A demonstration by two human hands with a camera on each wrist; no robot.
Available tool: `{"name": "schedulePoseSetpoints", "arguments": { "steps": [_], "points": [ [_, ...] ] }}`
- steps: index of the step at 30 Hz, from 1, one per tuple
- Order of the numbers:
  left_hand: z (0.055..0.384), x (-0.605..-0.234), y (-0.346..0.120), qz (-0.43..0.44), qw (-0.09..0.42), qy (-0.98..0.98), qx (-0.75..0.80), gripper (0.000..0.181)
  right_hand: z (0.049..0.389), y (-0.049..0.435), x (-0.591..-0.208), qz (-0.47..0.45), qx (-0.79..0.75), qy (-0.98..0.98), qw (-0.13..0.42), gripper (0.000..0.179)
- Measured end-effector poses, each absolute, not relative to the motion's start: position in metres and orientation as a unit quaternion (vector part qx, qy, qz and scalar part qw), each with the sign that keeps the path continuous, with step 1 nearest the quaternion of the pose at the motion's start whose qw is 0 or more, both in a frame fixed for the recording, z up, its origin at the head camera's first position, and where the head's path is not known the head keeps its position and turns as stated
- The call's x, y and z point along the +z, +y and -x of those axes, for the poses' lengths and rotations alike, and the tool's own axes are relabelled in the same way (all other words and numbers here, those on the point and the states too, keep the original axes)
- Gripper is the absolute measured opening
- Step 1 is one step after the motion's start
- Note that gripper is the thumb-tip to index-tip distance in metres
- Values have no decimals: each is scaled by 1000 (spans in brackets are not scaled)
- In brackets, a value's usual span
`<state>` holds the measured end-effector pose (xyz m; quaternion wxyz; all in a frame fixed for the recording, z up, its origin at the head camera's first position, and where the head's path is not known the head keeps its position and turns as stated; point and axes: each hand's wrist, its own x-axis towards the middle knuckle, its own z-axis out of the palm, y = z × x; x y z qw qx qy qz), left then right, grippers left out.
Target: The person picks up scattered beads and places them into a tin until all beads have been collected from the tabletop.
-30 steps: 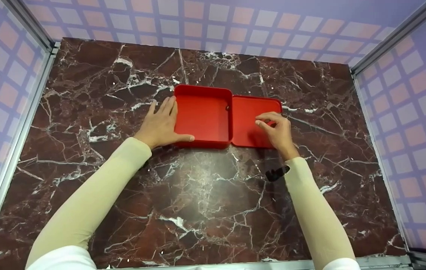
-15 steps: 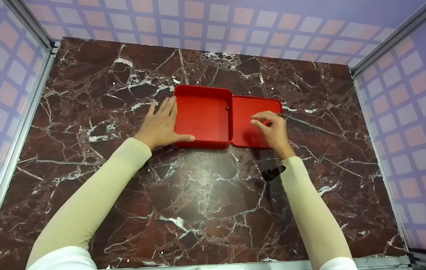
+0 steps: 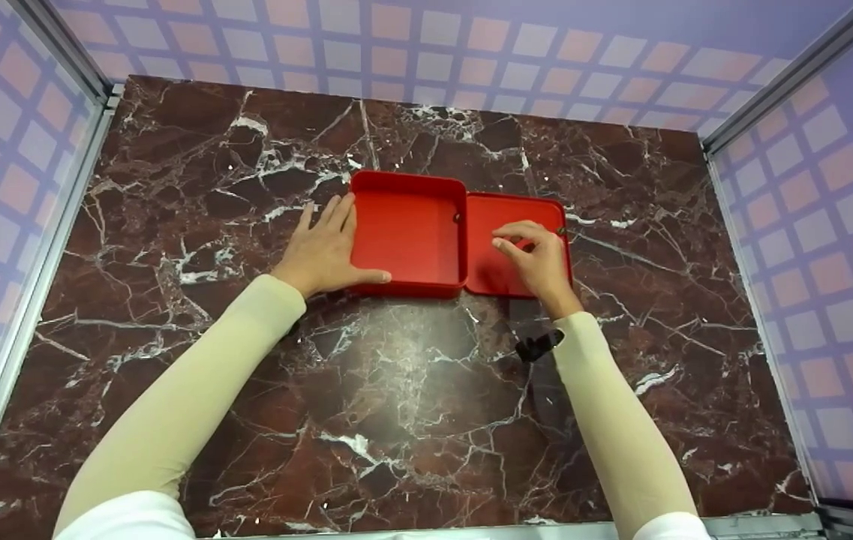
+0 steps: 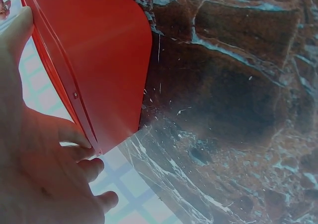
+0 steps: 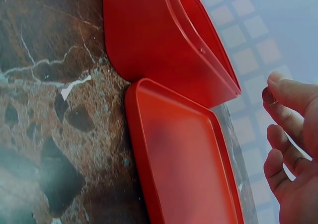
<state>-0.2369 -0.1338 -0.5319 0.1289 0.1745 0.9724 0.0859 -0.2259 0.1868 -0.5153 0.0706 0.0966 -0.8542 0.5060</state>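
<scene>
A red box [image 3: 407, 289] lies with its hollow side up, its matching red lid [image 3: 482, 259] flat against its right side. My left hand [image 3: 319, 255] rests at the box's left wall, fingers straight and thumb along the front rim. In the left wrist view the left hand [image 4: 49, 169] touches the rim of the box [image 4: 104, 60]. Above the lid, my right hand [image 3: 539, 259] pinches a small round, brown, coin-like disc [image 5: 269, 96] between thumb and forefinger. Its exact kind is too small to tell. The right wrist view shows the lid [image 5: 184, 159] below the box wall [image 5: 149, 40].
Both rest on a dark red, white-veined marble table [image 3: 411, 420]. A small metallic spot [image 3: 457, 218] shows on the box's inner right wall, another spot [image 3: 561, 231] at the lid's right edge. A black strap [image 3: 539, 346] sits at the right wrist. Checked panels [image 3: 426, 45] stand around the table.
My right hand has moved left over the lid, nearer to the box, uncovering the spot at the lid's right edge. The left hand, box and lid stay where they were.
</scene>
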Motion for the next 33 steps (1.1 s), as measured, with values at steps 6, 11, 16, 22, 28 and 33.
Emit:
{"name": "schedulePoseSetpoints", "arguments": {
  "steps": [6, 11, 16, 22, 28, 33],
  "points": [
    [236, -532, -134, -174, 129, 973, 85, 127, 227, 182, -515, -101, 518, -847, 66, 17],
    [236, -532, -134, -173, 129, 972, 87, 124, 230, 178, -518, -104, 518, -847, 65, 17],
    [236, -531, -133, -175, 131, 972, 85, 126, 241, 180, -541, -108, 525, -841, 70, 16],
    [235, -531, -134, -175, 128, 973, 83, 125, 244, 177, -548, -109, 511, -850, 69, 15],
    [235, -531, -134, -176, 128, 972, 86, 125, 243, 172, -546, -120, 508, -850, 69, 14],
    [237, -531, -134, -178, 127, 973, 80, 129, 244, 169, -546, -121, 507, -851, 64, 15]
  ]
}}
